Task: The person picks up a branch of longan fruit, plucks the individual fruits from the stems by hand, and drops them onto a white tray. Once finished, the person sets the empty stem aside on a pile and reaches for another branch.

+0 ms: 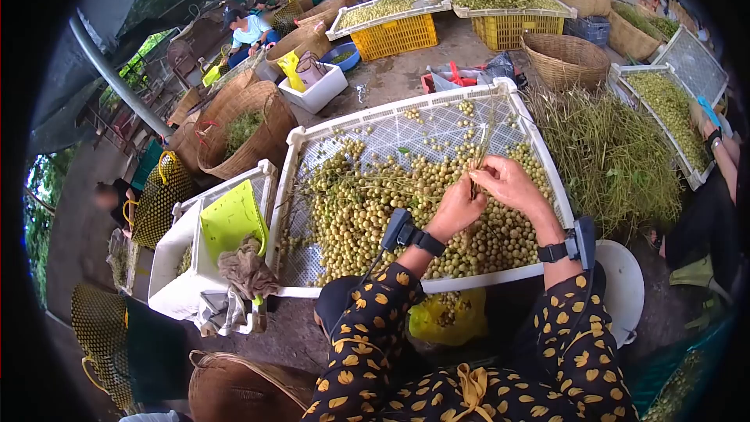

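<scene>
My left hand (455, 207) and my right hand (509, 182) meet above a white-framed mesh tray (320, 134), fingers pinched round thin stems (483, 143) that point up and away. Which hand bears most of the stems cannot be made out. Beneath both hands, many small round yellow-green fruits (355, 223) cover much of the mesh. Thin stalks with fruits on them (344, 184) lie on the left part of the heap.
A white box with a green scoop (233, 219) stands left of the tray. Cut stems (605, 156) are piled to the right, near a co-worker's arm (728, 144). Woven baskets (566, 59), a yellow bag (447, 319) and other people's trays (512, 9) surround the place.
</scene>
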Demonstrator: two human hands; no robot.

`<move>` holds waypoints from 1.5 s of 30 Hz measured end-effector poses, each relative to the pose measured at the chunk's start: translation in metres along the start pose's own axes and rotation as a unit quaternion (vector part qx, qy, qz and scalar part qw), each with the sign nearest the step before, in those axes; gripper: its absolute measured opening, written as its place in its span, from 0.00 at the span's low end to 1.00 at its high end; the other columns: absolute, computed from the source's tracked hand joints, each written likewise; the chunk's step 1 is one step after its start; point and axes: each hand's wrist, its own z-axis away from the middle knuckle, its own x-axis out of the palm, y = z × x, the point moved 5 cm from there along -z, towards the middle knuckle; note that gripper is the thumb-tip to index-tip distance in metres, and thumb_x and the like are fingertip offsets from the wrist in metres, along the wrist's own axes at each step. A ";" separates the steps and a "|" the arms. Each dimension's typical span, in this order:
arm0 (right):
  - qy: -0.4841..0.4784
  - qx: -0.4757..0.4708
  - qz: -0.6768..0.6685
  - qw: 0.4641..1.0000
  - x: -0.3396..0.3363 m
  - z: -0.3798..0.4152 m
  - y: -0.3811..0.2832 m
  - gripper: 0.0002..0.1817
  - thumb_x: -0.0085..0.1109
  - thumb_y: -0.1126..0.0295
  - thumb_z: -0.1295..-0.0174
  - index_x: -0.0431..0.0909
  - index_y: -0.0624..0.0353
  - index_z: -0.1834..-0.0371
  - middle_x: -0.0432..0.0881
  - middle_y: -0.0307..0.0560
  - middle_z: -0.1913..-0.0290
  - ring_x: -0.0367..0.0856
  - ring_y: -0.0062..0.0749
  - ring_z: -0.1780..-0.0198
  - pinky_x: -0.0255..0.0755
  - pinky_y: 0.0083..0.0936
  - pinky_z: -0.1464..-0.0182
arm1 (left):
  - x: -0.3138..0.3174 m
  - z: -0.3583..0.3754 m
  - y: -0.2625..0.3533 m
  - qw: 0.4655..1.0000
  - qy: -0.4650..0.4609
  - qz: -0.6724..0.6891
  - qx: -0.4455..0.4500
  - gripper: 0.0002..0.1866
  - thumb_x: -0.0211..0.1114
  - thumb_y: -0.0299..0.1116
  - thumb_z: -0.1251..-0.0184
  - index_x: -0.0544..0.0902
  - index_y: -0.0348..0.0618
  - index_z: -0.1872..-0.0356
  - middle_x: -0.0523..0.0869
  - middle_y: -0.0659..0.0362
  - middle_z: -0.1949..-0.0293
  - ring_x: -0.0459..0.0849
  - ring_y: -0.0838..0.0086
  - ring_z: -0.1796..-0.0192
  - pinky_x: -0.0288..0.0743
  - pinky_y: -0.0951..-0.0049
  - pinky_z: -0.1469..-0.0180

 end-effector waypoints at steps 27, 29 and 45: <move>-0.034 0.046 -0.187 0.981 -0.005 0.006 -0.001 0.09 0.55 0.68 0.35 0.76 0.63 0.60 0.74 0.36 0.74 0.69 0.12 0.76 0.65 0.14 0.75 | -0.003 -0.002 0.001 0.993 -0.036 0.070 0.083 0.12 0.53 0.32 0.30 0.75 0.40 0.50 0.79 0.57 0.75 0.75 0.73 0.78 0.71 0.70 0.73; -0.051 0.055 -0.215 0.974 -0.006 0.007 0.000 0.10 0.54 0.68 0.34 0.75 0.65 0.57 0.75 0.36 0.73 0.70 0.13 0.77 0.66 0.14 0.76 | -0.003 -0.006 -0.012 0.986 -0.056 0.156 0.024 0.11 0.52 0.34 0.28 0.76 0.42 0.51 0.79 0.63 0.74 0.73 0.82 0.78 0.70 0.76 0.75; 0.118 0.125 -0.426 0.888 -0.011 0.004 0.025 0.14 0.51 0.65 0.33 0.73 0.63 0.49 0.78 0.45 0.64 0.75 0.20 0.75 0.73 0.17 0.75 | -0.029 -0.013 -0.002 0.903 0.043 0.422 -0.072 0.14 0.47 0.38 0.25 0.72 0.43 0.70 0.69 0.65 0.81 0.76 0.76 0.75 0.74 0.73 0.66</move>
